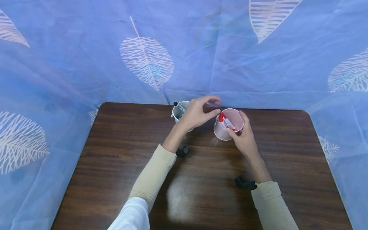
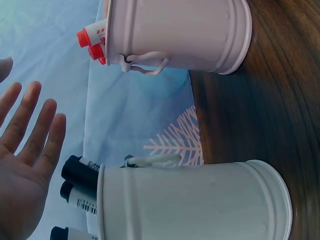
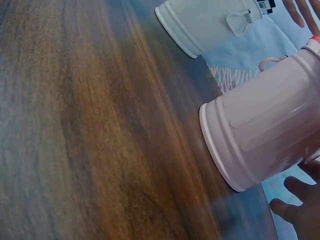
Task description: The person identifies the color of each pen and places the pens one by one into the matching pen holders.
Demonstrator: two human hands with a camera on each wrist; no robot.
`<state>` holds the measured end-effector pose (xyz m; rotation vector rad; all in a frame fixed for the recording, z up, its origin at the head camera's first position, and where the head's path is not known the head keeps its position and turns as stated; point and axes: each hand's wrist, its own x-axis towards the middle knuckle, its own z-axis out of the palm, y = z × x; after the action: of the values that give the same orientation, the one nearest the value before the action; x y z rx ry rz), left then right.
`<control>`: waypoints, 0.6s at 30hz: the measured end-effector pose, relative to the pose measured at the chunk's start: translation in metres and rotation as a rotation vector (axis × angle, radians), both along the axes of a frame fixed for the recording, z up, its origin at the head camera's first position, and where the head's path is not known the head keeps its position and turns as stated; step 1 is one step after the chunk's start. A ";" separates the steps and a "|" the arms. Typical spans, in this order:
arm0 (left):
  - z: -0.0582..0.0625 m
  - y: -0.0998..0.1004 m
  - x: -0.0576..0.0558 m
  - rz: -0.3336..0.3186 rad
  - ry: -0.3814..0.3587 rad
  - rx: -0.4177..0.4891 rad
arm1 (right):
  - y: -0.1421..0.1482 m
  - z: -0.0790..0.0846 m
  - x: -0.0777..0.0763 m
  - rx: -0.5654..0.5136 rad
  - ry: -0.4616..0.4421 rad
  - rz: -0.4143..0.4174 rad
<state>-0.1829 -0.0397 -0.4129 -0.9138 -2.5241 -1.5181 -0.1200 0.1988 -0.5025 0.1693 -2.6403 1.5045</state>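
A small pink bucket (image 1: pixel 222 133) stands upright on the table, with red-capped markers (image 1: pixel 227 123) leaning inside and their caps at its rim. My right hand (image 1: pixel 245 140) holds the pink bucket from its right side, thumb at the near rim and fingers around the far side. In the right wrist view some of its fingers (image 3: pixel 295 192) show beside the pink bucket (image 3: pixel 265 117). My left hand (image 1: pixel 196 112) hovers between the two buckets, holding nothing; its fingers look extended in the left wrist view. A white bucket (image 2: pixel 195 200) with black-capped markers (image 2: pixel 80 172) is partly hidden behind it in the head view.
Both buckets stand near the back edge of the dark wooden table (image 1: pixel 120 153). Behind it hangs a blue cloth (image 1: pixel 195 57) with white leaf prints. Black straps (image 1: pixel 244 184) sit on both wrists.
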 end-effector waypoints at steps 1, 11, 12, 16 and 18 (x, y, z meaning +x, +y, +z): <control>0.001 -0.001 0.000 -0.003 -0.002 0.005 | 0.001 0.001 -0.001 0.005 0.003 -0.001; 0.004 -0.013 0.003 0.008 0.074 0.015 | 0.012 0.009 -0.003 0.043 -0.011 -0.011; 0.003 -0.015 0.003 0.018 0.091 0.014 | 0.013 0.010 -0.002 0.050 -0.019 -0.013; 0.000 -0.025 0.007 0.058 0.169 0.000 | 0.016 0.014 0.000 0.083 -0.045 -0.018; -0.001 -0.031 0.010 0.069 0.182 0.013 | 0.017 0.015 0.002 0.084 -0.053 -0.023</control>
<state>-0.1731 -0.0703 -0.4141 -0.9085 -2.3900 -1.3631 -0.1179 0.2157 -0.4875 0.1068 -2.7391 1.4118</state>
